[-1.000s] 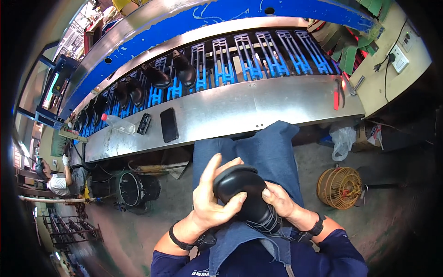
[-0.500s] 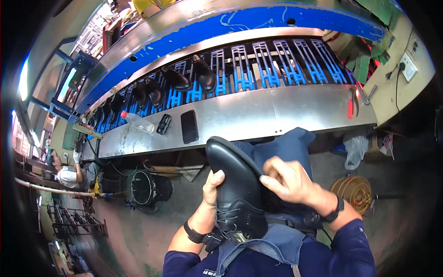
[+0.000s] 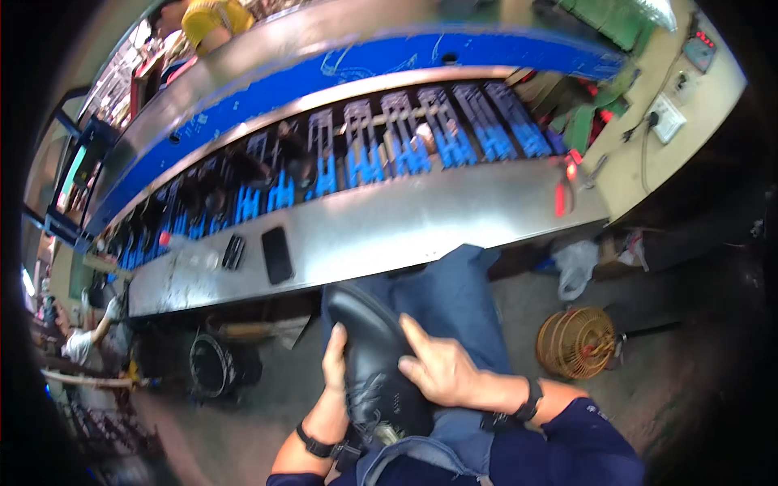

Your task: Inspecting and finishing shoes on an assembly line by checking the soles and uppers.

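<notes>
A black leather lace-up dress shoe (image 3: 369, 344) rests over my lap, toe pointing away from me and laces nearer. My left hand (image 3: 333, 373) is closed round its left side, the thumb lying along the upper. From the right, my right hand (image 3: 442, 368) grips the shoe's edge: the index finger reaches along the sole rim near the toe and the thumb touches the upper, with the other fingers curled. The heel end sits against my blue apron (image 3: 425, 458). The shoe's underside is hidden.
Ahead runs a metal bench ledge (image 3: 389, 219) bearing a phone (image 3: 277, 254), a small black object (image 3: 233, 252), a clear bottle (image 3: 201, 256) and red-handled pliers (image 3: 561, 197). Behind it, blue conveyor racks (image 3: 381, 138) carry dark shoes. A wicker basket (image 3: 571, 344) and black bucket (image 3: 212, 364) stand on the floor.
My right hand has come from beside the shoe onto its sole edge, index finger now stretched along it. The whole view has shifted, so the bench appears farther left.
</notes>
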Demonstrator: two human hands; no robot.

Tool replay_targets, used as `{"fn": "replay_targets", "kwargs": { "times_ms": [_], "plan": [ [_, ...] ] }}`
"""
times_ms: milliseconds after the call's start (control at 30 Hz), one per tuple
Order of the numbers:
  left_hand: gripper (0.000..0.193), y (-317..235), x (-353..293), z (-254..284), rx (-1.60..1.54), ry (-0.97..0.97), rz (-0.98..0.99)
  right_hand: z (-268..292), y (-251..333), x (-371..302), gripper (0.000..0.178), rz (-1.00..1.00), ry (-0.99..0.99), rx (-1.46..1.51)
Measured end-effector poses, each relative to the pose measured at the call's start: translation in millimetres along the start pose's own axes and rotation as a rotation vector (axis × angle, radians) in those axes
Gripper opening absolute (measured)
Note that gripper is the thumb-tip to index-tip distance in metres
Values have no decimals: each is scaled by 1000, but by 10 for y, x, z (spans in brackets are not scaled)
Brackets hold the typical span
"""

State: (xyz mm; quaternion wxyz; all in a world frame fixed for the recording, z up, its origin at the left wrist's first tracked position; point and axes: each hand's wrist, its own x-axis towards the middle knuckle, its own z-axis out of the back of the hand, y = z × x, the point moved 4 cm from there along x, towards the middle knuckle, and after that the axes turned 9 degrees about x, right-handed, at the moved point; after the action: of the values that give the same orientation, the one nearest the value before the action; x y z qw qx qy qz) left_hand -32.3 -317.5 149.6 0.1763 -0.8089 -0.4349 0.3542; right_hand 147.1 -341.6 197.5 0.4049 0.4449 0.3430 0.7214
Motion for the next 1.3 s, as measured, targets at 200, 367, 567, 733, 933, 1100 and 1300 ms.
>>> {"fn": "replay_targets", "kwargs": {
  "times_ms": [200,367,567,733,933,1100,1300],
  "plan": [
    [67,-131,272,-41,104,21,-19,-36,-126,-616,96,91,181,-95],
    [59,-268,525,-156,92,-63,55,-57,12,-180,93,301,149,-234],
    [53,-483,30,43,451,89,19,54,638,774,74,655,184,55],
    [59,-574,-273,199,948,-54,-965,-127,-117,1083,101,-115,151,138],
    [59,-221,424,117,731,-17,-586,-380,-1330,1011,78,-606,282,337],
    [32,-309,33,-93,1076,712,-1187,-140,-1459,1256,72,-347,441,-188],
    [46,-209,393,319,1109,360,-746,-176,-1428,1128,70,-393,269,-44]
  ]
}}
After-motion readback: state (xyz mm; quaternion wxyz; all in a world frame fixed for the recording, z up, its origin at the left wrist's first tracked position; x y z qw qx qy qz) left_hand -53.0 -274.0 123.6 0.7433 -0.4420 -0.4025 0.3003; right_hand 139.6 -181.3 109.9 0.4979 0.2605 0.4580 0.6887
